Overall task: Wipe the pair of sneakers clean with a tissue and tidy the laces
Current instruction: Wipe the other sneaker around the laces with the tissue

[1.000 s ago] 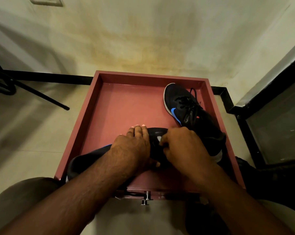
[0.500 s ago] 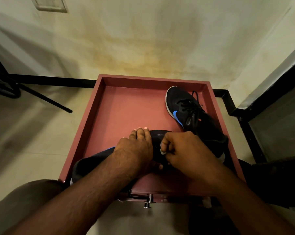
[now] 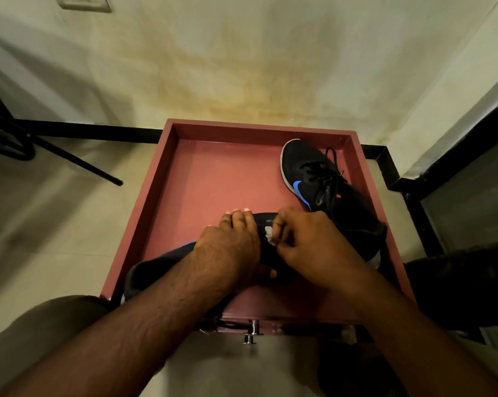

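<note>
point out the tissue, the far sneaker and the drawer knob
tissue (image 3: pixel 269 235): head view, on the white wad pinched in the right hand
far sneaker (image 3: pixel 300 161): head view, on its black toe
drawer knob (image 3: pixel 252 335): head view, on the metal stem

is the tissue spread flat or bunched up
Bunched up: the tissue shows only as a small white wad pinched in the right hand against the near sneaker, steadied by the left hand.
</note>
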